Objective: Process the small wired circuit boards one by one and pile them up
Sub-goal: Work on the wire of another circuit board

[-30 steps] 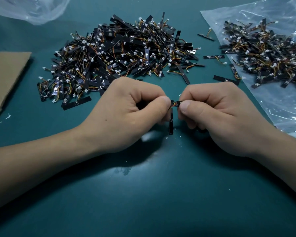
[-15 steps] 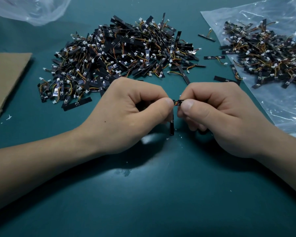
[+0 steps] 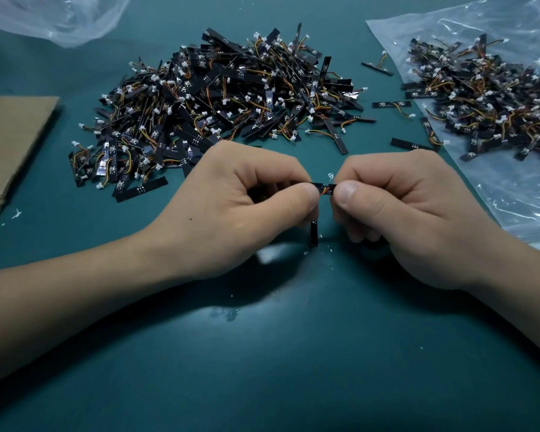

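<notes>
My left hand (image 3: 231, 210) and my right hand (image 3: 396, 213) meet in the middle of the green mat, both with fingers curled, pinching one small black circuit board (image 3: 325, 189) with orange wires between thumbs and forefingers. A black strip (image 3: 313, 233) hangs down below my left thumb. Behind my hands lies a big pile of wired boards (image 3: 219, 104). A second pile of boards (image 3: 493, 101) lies on a clear plastic bag (image 3: 518, 194) at the right.
A few loose boards (image 3: 390, 105) lie between the two piles. A brown cardboard sheet (image 3: 10, 141) lies at the left edge. Another clear plastic bag (image 3: 60, 17) is at the top left. Small white specks dot the green mat (image 3: 262, 369).
My thumbs have drawn slightly apart, so a little more of the board and its orange wires shows between them. Both hands stay in the same place.
</notes>
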Tool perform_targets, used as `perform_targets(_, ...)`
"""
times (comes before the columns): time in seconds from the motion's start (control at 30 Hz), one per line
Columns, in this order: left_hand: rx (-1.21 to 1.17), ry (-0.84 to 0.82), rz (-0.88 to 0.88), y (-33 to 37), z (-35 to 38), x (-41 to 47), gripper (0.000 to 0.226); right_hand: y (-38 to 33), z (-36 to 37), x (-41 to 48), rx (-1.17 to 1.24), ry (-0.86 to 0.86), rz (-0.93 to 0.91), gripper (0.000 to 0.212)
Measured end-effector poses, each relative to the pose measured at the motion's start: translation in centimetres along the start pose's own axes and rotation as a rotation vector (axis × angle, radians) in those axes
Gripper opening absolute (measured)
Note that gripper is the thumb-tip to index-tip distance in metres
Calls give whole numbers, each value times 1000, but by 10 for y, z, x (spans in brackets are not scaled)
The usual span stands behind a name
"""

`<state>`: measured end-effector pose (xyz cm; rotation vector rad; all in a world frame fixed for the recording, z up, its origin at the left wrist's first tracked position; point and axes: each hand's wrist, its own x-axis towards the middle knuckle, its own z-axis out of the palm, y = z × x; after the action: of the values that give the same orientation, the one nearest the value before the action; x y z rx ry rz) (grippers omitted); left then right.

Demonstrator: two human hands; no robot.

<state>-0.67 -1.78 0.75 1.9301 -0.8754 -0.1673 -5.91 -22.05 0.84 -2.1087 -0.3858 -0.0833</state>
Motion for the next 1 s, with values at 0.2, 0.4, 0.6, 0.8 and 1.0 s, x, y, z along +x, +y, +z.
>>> perform_targets(0.2,-20,4,-5,0,-1,0,24,1,0,0,-15,7,1,32)
perform_targets(0.4,16,24,-3,0,0,0,26,1,0,0,-19,-7,2,31)
perform_targets(0.6,31,12,0,1,1,-2,26,2,-1,0,-30,-7,-28,29)
perform_targets(0.8,24,24,26,1,-1,-1,30,2,1,1,59,-42,21,25)
perform_targets(1.0,1,5,22,1,-1,-2,27,2,-1,0,61,-43,12,28)
